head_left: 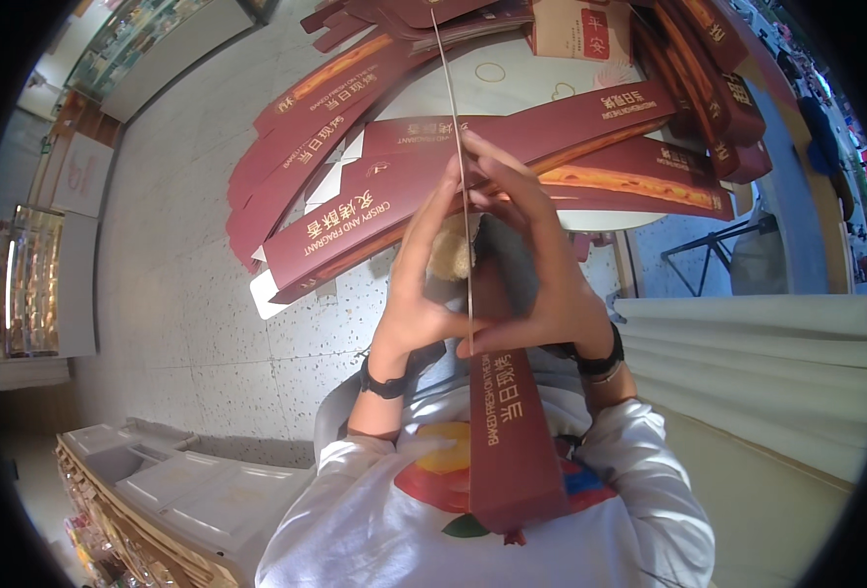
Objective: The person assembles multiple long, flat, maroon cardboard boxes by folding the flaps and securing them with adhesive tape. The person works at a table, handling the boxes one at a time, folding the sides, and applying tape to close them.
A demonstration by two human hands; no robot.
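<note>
A long maroon cardboard box (514,446) with gold lettering stands between my hands, one thin pale edge turned towards me. Its lower part rests against my white shirt, and the edge runs far up over the table. My left hand (412,269) presses against the left side of that edge, fingers stretched upward and thumb near its lower end. Opposite it, my right hand (554,269) closes on the right side, with bent fingers and the thumb touching the edge. Just beyond my fingers, another maroon box (355,230) lies slanted across the table.
Several flat maroon boxes (296,147) fan out over the round white table (482,83). More boxes (713,88) pile up at the right, beside a tan printed carton (582,29). White storage bins (188,485) stand at lower left; pale draped cloth (747,338) hangs at right.
</note>
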